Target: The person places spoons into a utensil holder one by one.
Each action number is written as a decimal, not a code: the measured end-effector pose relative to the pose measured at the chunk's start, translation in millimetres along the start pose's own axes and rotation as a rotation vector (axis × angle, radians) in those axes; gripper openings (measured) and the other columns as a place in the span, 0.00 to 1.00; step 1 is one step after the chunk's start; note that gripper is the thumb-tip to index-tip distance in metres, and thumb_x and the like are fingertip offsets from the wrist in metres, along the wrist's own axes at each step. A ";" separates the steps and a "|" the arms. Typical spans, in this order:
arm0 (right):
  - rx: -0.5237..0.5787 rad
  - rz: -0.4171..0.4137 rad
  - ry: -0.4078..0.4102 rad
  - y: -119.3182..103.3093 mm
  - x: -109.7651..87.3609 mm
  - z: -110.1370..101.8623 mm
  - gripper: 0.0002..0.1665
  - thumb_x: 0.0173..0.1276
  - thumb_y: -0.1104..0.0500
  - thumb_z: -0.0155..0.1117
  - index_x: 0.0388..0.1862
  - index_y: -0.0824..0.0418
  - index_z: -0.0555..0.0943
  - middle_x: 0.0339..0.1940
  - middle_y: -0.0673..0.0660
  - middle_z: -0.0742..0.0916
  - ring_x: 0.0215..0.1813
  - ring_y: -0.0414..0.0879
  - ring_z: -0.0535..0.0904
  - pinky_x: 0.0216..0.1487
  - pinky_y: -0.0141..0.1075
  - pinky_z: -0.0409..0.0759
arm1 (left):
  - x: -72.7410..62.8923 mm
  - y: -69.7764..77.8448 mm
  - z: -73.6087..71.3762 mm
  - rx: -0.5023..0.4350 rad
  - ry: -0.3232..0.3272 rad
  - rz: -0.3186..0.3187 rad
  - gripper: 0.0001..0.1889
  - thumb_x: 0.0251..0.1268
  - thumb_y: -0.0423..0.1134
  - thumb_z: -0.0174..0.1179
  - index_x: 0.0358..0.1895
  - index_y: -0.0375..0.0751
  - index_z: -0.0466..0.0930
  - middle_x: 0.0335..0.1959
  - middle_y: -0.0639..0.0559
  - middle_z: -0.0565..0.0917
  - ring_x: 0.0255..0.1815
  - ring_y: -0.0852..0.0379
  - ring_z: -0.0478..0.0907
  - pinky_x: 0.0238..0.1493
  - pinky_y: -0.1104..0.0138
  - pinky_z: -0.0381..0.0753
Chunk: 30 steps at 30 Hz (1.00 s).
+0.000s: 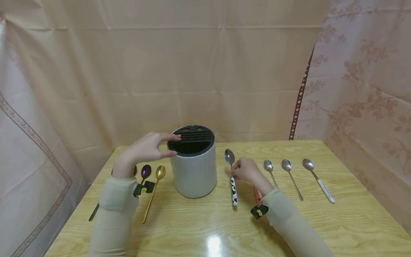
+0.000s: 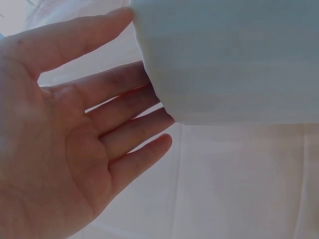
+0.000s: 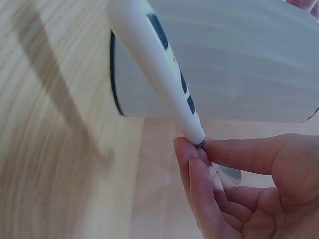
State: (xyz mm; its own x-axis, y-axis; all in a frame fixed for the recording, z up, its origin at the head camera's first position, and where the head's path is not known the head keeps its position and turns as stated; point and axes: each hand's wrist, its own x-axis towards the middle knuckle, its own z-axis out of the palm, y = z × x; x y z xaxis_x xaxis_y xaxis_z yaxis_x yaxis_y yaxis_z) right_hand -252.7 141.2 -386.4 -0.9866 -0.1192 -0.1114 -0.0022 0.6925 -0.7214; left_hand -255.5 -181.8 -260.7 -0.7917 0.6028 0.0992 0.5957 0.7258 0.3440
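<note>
My right hand (image 1: 246, 170) pinches a spoon (image 1: 233, 191) by its neck, between thumb and fingertips. The spoon has a white handle with black patches, and its metal bowl points away from me. In the right wrist view the patterned handle (image 3: 162, 69) slants up from the fingertips, with a shadow on the table beneath. My left hand (image 1: 146, 149) spreads beside the rim of a white ribbed utensil holder (image 1: 194, 175) with a black slotted lid. Its fingers reach over the lid's left edge. The left wrist view shows straight fingers (image 2: 124, 107) against the holder's pale wall.
Left of the holder lie a gold spoon (image 1: 151, 200), a purple spoon (image 1: 146, 171) and a dark-handled one (image 1: 94, 212), partly behind the left arm. To the right are silver spoons (image 1: 293, 178), a white-handled spoon (image 1: 324, 187) and a red handle (image 1: 258, 196) partly under the right wrist.
</note>
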 end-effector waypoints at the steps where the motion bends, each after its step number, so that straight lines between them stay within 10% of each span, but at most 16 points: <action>1: -0.002 -0.012 0.001 -0.8 -0.8 -0.9 0.06 0.64 0.65 0.62 0.31 0.67 0.83 0.28 0.57 0.87 0.30 0.48 0.85 0.34 0.36 0.84 | -0.1 -0.5 0.3 0.003 0.002 0.003 0.27 0.62 0.49 0.61 0.64 0.48 0.72 0.65 0.48 0.74 0.66 0.45 0.69 0.65 0.46 0.67; 30: -0.005 -0.112 0.121 -34.0 -20.5 -22.0 0.09 0.67 0.61 0.61 0.40 0.66 0.80 0.28 0.56 0.84 0.31 0.49 0.83 0.27 0.31 0.76 | -1.8 3.1 -0.9 -0.008 -0.004 -0.012 0.27 0.62 0.49 0.61 0.65 0.48 0.72 0.65 0.49 0.73 0.66 0.44 0.69 0.65 0.45 0.66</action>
State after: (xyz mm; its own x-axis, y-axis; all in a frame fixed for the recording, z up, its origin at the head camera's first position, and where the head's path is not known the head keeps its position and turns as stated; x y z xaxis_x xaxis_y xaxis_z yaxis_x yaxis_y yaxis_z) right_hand -236.0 135.7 -344.6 -0.9926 -0.1095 0.0529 -0.1138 0.6829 -0.7216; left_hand -252.4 -180.9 -259.0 -0.7983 0.5953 0.0913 0.5849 0.7303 0.3529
